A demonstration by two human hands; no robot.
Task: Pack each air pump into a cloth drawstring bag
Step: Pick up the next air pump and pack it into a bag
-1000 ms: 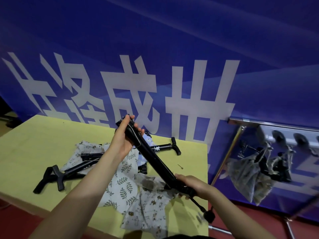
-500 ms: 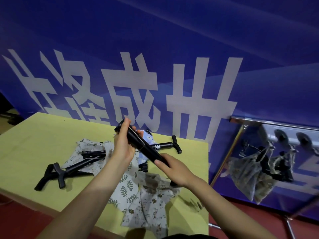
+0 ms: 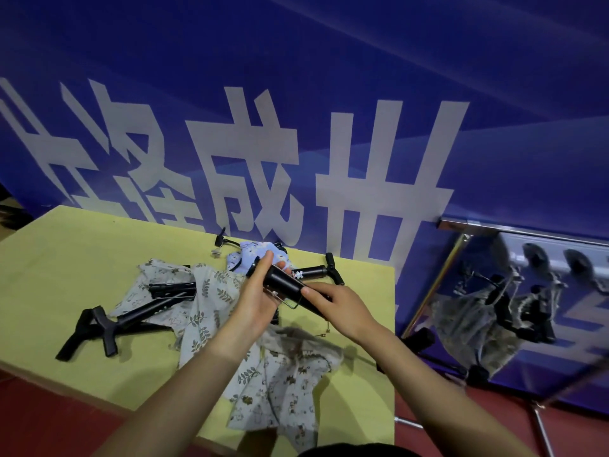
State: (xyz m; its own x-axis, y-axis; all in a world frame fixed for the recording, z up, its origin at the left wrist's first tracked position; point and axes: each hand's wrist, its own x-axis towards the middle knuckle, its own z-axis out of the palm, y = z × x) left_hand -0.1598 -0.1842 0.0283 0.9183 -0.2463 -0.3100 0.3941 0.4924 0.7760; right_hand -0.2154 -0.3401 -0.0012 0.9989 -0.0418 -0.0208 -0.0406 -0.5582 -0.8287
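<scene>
I hold a black air pump (image 3: 284,284) above the yellow table (image 3: 66,258). My left hand (image 3: 257,295) grips its far end, and my right hand (image 3: 336,308) grips the near end. The pump looks short, its shaft pushed in. Floral cloth drawstring bags (image 3: 204,301) lie in a heap under my hands, with one brownish bag (image 3: 286,384) nearest me and a blue one (image 3: 250,258) at the back. Two black pumps (image 3: 131,316) lie on the bags at the left. Another pump (image 3: 319,270) lies behind my hands.
A blue banner (image 3: 296,127) with large white characters stands right behind the table. At the right a metal rack (image 3: 527,232) holds filled cloth bags (image 3: 478,321). A small black hose piece (image 3: 222,240) lies at the table's back edge. The floor is red.
My right hand has slid up along the pump toward my left hand, and the pump has become shorter. The pump has dropped lower and lies flatter.
</scene>
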